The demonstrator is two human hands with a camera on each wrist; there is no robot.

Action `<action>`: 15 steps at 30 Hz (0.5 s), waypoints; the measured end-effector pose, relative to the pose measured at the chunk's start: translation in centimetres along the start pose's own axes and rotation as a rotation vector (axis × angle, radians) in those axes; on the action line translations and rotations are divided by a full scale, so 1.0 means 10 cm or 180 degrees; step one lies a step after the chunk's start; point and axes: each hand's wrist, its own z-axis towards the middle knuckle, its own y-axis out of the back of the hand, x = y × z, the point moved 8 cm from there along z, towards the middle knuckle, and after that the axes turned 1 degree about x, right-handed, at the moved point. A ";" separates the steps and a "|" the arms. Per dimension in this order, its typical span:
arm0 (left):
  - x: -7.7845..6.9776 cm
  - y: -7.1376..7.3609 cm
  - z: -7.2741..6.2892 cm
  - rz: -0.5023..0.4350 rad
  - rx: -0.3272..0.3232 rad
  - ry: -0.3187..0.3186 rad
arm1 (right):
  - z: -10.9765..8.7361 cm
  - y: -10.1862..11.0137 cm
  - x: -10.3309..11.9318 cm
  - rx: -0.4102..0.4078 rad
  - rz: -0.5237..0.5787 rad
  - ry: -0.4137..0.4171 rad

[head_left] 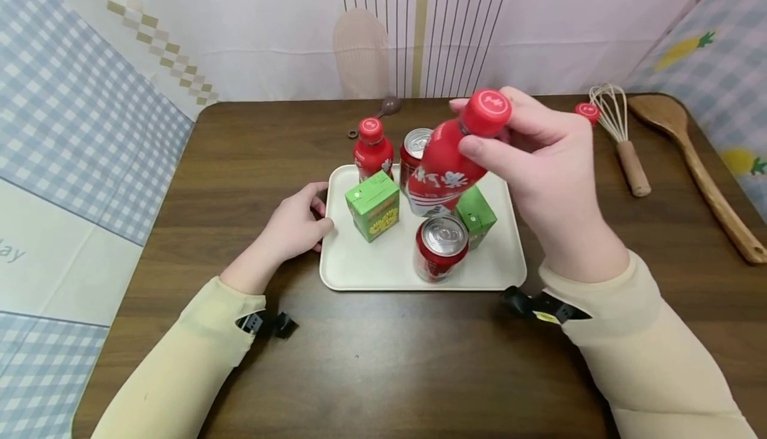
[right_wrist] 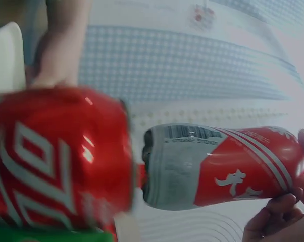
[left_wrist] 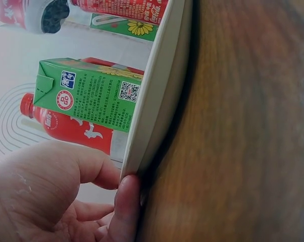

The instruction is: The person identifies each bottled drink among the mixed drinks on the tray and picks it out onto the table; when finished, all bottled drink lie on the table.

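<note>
Over tray (head_left: 368,269), tilted red btl (head_left: 446,162) hangs mostly below gripping R fingers (head_left: 522,109).

A dark brown wood-grain table (head_left: 359,399) with rounded far corners. Behind it hangs a white cloth (head_left: 269,19) printed with thin dark lines, a tan stripe (head_left: 422,26) and a diagonal band of small squares (head_left: 150,29). Blue-and-white checked cloth (head_left: 66,59) flanks both sides, with yellow pineapples (head_left: 683,51) at right. Soft light glints on the tabletop.
</note>
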 end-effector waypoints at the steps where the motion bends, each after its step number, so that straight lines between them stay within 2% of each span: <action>1: -0.01 -0.01 0.01 0.0007 -0.0003 -0.0008 | 0.01 0.03 0.02 -0.0004 0.0062 0.0003; 5: -0.01 -0.03 0.02 0.0003 -0.0021 -0.0029 | 0.05 0.18 0.08 -0.0015 0.0235 0.0045; 15: 0.03 -0.03 0.03 0.0068 0.0020 -0.0021 | 0.04 0.61 0.03 -0.0236 0.0080 -0.0027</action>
